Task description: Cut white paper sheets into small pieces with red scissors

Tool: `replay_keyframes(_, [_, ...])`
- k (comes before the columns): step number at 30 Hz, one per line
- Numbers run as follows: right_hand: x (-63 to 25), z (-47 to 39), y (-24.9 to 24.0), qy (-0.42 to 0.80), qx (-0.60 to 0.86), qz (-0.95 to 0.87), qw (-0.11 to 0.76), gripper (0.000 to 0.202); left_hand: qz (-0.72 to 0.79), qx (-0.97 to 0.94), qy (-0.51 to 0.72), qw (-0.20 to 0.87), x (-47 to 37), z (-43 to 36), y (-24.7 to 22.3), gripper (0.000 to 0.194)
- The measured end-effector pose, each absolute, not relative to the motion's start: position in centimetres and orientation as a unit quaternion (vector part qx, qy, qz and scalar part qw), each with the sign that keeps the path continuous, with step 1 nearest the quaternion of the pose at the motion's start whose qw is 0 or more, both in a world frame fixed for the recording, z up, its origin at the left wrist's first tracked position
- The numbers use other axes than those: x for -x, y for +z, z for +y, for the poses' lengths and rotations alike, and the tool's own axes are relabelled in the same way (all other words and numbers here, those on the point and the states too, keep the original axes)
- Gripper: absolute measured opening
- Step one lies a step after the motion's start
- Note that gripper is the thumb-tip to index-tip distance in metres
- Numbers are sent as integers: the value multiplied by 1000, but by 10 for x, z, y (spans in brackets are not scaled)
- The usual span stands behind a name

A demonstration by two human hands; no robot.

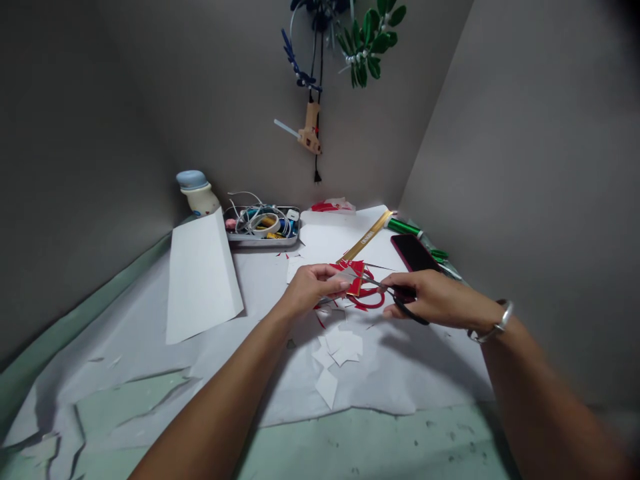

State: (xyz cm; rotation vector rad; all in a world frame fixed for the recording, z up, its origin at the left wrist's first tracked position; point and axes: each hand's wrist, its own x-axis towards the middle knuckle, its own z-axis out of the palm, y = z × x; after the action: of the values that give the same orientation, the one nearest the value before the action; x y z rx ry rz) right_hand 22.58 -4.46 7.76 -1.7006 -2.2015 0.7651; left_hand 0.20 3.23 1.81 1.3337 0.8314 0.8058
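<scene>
Between its thumb and fingers, my left hand (317, 287) pinches a small white paper piece (345, 274). My right hand (433, 298) is closed on black-handled scissors (411, 313), whose blades point left at that piece. Beneath and behind the blades lie red paper (356, 277) and a pair of red-handled scissors (373, 299). Several cut white paper pieces (345, 347) lie on the white sheet nearer to me, one of them diamond-shaped.
A folded white sheet (203, 280) lies left, near a lidded jar (199, 195) and a metal tray (263, 241) of spools and cords. A gold ruler (367, 237) and a phone (415, 253) lie at the back right. A glue gun (311, 130) hangs on the wall.
</scene>
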Motion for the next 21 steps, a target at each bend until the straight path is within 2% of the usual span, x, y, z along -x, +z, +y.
replay_keyframes(9, [-222,-43,71,264,563,-766,161,30,358,-606,347,620,-1,30,19,14])
replay_keyframes(21, [-220,-43,71,276,560,-766,150,40,344,-591,334,649,-2,29,19,15])
